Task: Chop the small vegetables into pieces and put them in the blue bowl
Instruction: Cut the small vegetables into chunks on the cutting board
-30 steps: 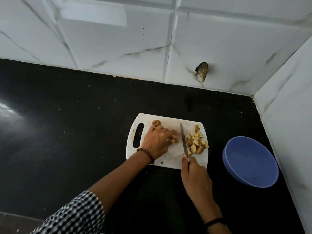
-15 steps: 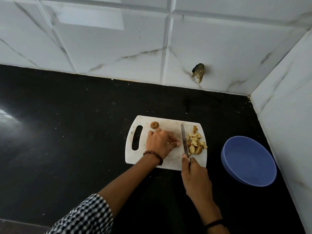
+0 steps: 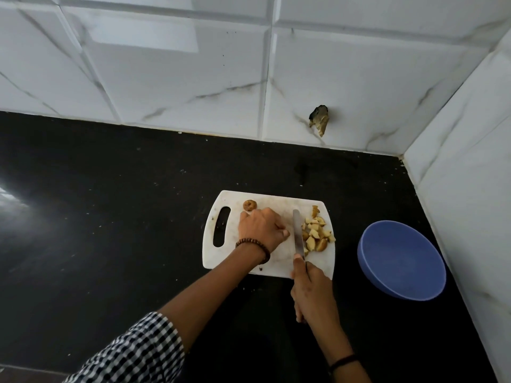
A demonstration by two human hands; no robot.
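Observation:
A white cutting board [image 3: 279, 200] lies on the black counter. My left hand [image 3: 261, 230] rests on it with fingers curled over a small vegetable piece; only a pale bit shows at the fingertips. My right hand [image 3: 312, 291] grips the knife [image 3: 298, 233] by its handle, forefinger along the spine. The blade stands on the board just right of my left fingertips. A pile of chopped pieces [image 3: 316, 234] sits right of the blade. One whole small brown vegetable [image 3: 249, 205] lies at the board's far edge. The blue bowl [image 3: 401, 261] stands empty to the right.
White marble-look tiled walls close off the back and the right side, meeting in a corner behind the bowl. A broken hole [image 3: 319, 120] marks the back wall. The black countertop [image 3: 110, 217] stretches far to the left of the board.
Both hands stay almost in place on the board. The blade keeps its spot beside the chopped pile, and my left fingers have drawn slightly closer together.

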